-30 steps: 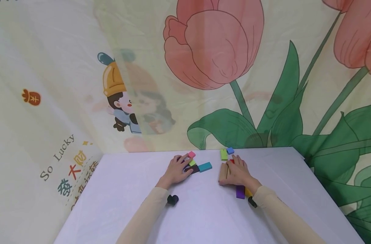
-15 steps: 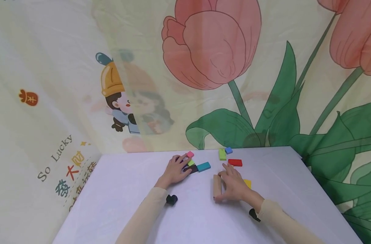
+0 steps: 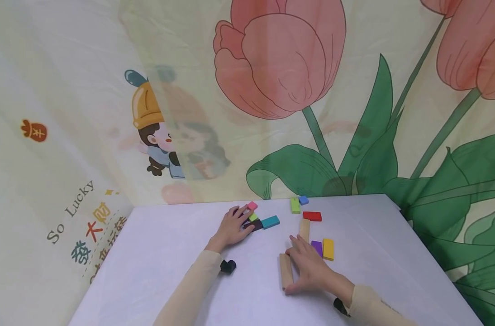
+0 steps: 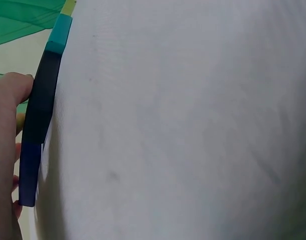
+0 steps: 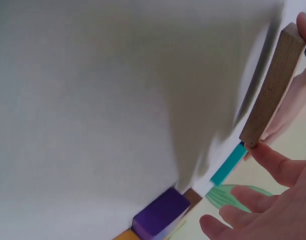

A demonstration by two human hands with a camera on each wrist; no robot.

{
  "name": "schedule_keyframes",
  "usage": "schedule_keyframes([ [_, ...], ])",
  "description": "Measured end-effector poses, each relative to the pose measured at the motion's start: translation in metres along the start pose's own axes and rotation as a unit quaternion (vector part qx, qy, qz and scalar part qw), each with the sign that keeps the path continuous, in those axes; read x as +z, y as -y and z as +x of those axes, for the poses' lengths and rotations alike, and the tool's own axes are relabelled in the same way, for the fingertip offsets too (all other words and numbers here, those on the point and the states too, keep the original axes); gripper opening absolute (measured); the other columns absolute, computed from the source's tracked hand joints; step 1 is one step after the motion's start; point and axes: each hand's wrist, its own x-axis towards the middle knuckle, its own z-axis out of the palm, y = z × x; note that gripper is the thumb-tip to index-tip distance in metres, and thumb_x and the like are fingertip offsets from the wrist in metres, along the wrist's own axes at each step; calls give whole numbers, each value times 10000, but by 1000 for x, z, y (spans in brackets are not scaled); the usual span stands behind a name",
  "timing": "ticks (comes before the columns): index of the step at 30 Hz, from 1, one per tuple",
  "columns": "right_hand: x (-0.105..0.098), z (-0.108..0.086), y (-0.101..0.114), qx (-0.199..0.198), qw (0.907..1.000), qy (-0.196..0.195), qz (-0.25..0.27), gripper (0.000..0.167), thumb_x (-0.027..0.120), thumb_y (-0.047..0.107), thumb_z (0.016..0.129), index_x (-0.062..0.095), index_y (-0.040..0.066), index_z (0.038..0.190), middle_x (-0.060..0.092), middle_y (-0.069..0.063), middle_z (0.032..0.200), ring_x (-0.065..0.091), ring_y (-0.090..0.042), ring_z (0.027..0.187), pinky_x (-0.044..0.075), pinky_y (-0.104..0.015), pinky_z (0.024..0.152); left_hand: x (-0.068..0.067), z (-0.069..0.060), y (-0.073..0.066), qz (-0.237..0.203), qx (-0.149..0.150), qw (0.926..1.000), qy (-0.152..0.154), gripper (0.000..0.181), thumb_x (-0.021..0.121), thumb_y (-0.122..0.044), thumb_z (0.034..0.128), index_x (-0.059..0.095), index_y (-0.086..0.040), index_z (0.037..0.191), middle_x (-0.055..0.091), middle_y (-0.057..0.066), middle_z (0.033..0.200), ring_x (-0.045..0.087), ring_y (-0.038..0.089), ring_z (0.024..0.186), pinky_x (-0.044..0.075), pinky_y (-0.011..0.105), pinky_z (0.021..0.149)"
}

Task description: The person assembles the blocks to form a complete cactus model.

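Observation:
My right hand [image 3: 310,269] pinches a plain wooden block [image 3: 286,271] lengthwise, thumb on the near end and index finger on the far end. In the right wrist view this block [image 5: 275,85] appears slightly raised above the cloth; the other fingers are spread. My left hand [image 3: 231,226] rests over a group of blocks at the back. Its thumb touches a black block [image 4: 42,95]; beside that lie a dark blue block [image 4: 30,172] and a teal block [image 3: 270,222]. A pink block [image 3: 252,205] and a lime green block [image 3: 253,217] show by its fingertips, partly covered.
Just beyond my right hand lie a second wooden block [image 3: 304,228], a purple block [image 3: 317,247] and a yellow block [image 3: 328,249]. Farther back are a red block [image 3: 312,216], a green block [image 3: 295,205] and a blue block [image 3: 303,199]. A white cloth covers the table [image 3: 170,253].
My right hand has drawn one wooden block toward me and slightly left, away from the second wooden block. The purple, yellow and red blocks are more exposed. My left hand stays in place.

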Motion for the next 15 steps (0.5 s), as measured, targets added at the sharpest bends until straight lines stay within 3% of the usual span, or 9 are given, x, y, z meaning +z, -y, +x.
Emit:
schedule_keyframes([
  [8,6,-10,6,-191,9997,162,84,965,841,665,570,575,96,1303,248,-176,1593,155,-409,1472,216,-665,1107,3,0,1,-109,-100,9999,34,604,501,-470,977,426,-196,1509,308,75,1593,255,393,1417,259,570,1121],
  [15,10,-22,16,-337,9988,322,153,982,809,714,570,580,91,1294,254,-186,1587,150,-420,1470,206,-679,1102,12,-2,4,-276,-140,9994,-149,602,503,-460,977,423,-192,1511,316,88,1588,236,393,1427,273,584,1113],
])
